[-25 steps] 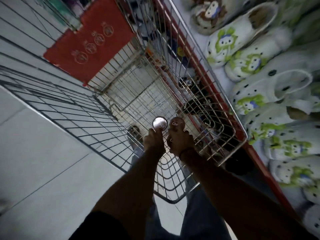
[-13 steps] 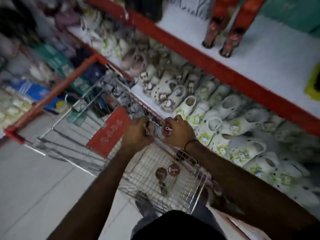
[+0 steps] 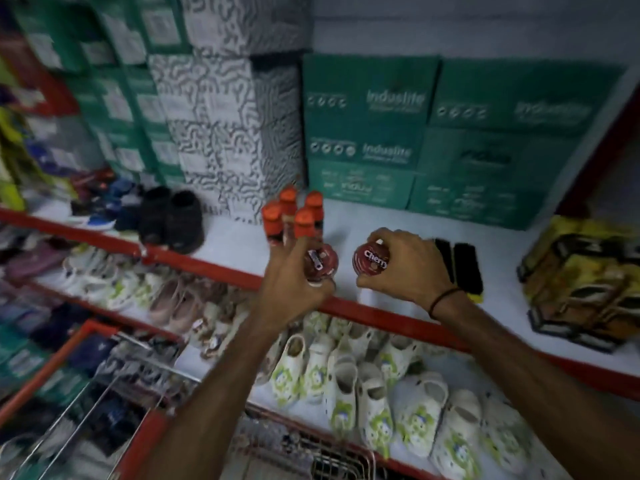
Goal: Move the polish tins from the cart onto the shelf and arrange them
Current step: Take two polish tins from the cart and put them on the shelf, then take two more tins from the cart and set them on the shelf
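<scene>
Now mid-carry: cart (image 3: 332, 459) low and nearest, wire rim just showing. Above it, left hand (image 3: 294, 282) with fingers clamped on a red polish tin (image 3: 322, 263), right hand (image 3: 405, 268) likewise clamped on a "Cherry" polish tin (image 3: 369, 259), both over the shelf's red front edge (image 3: 381, 315). Next, likely: clear that lip, set both flat on the white shelf (image 3: 363, 223). Open room between orange-capped bottles (image 3: 294, 220) and black brushes (image 3: 460, 265); green boxes (image 3: 415, 133) behind.

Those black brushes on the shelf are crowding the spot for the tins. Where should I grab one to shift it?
Grip a black brush across its long narrow sides near the front end, coming from above; the right hand covers their left side.
</scene>
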Available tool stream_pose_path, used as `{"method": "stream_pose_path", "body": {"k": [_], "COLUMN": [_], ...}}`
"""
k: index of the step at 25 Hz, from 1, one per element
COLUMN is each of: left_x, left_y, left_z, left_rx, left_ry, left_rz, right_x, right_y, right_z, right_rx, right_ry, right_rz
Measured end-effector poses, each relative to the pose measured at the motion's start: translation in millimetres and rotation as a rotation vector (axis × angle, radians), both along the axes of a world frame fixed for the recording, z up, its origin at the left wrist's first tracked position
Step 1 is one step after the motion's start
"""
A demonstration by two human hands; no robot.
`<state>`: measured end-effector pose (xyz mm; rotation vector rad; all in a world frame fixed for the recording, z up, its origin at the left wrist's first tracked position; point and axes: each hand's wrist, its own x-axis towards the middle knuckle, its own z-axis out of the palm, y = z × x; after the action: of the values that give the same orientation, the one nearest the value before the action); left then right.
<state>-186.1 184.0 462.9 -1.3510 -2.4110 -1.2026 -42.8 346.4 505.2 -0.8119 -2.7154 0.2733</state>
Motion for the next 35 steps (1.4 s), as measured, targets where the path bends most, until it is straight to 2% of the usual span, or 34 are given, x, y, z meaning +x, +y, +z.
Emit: {"method": "stream_pose_path", "body": {"k": [3, 5, 14, 20, 22, 25, 27, 29, 32, 35], "left_x": [8, 9, -18, -19, -13, 3, 17, 27, 36, 39], "left_y": [58, 92, 177, 185, 175, 132, 85, 32, -42, -109], "left_z": [-13, -25, -37, -30, -26, -29, -42, -67, -122, -197], "left_rx": [-0.228, -0.311, -0.375, -0.413, -0.343, 0.022, 0.262, 0.383, 0.367, 0.209], "left_ry": [-0.049, -0.029, -0.032, -0.088, -0.115, -0.076, -0.013, 0.007, -0.062, -0.186], "left_rz": [-0.068, -0.104, -0.060, -0.006, 0.003, 0.053, 0.164, 0.312, 0.500, 0.649], "right_x": [-3, -6, -37, -39, -34, -29, -29, -34, -44, -52], "right_y": [38, 61, 142, 149, 138, 93, 46, -8, -80, -143], "right_z": [-11, -30, -65, -59, -50, -43, -54, -79, -131, -210], "right_rx": [0.070, 0.103, 0.124, 0.051, -0.003, 0.031, 0.075, 0.091, 0.044, -0.087], "right_ry": [-0.194, -0.242, -0.210, -0.204, -0.076, 0.290, 0.499, 0.592, 0.601, 0.455], "right_rz": [-0.005, 0.009, -0.046, -0.066, -0.077, -0.024, 0.092, 0.224, 0.381, 0.525]}}
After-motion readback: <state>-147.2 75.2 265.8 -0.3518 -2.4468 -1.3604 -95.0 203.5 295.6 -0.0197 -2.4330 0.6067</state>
